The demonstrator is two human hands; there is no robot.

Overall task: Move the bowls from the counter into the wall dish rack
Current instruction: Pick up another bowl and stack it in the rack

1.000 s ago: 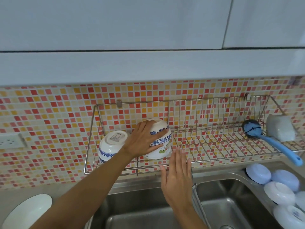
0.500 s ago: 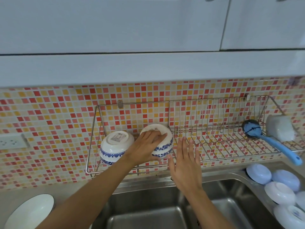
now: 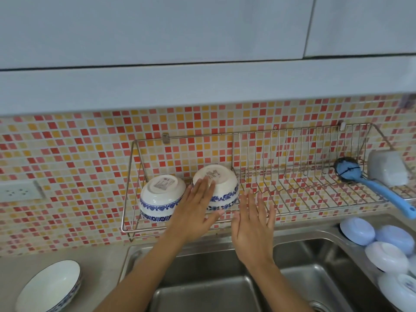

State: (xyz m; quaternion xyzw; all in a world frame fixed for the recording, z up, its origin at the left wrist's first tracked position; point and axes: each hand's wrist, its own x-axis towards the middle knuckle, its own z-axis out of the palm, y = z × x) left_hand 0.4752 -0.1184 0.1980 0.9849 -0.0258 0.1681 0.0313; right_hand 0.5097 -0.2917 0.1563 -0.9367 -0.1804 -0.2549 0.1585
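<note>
Two white bowls with blue floral bands lean upside down in the left end of the wire wall dish rack point(image 3: 292, 212): the left bowl point(image 3: 161, 195) and the right bowl point(image 3: 221, 185). My left hand point(image 3: 197, 210) is flat and open in front of the right bowl, fingertips against its side. My right hand point(image 3: 253, 224) hovers open just right of it, holding nothing. Several upturned white and pale blue bowls point(image 3: 387, 255) sit on the counter at the right of the sink.
A blue-handled brush point(image 3: 369, 183) and a white container point(image 3: 388, 167) occupy the rack's right end. A double steel sink point(image 3: 304, 280) lies below the rack. White blue-rimmed plates point(image 3: 48, 287) are stacked at the lower left, a wall socket point(image 3: 18, 191) at the left.
My left hand set the second bowl upside down in the rack beside the first and opened its grip. My right hand rose toward the rack.
</note>
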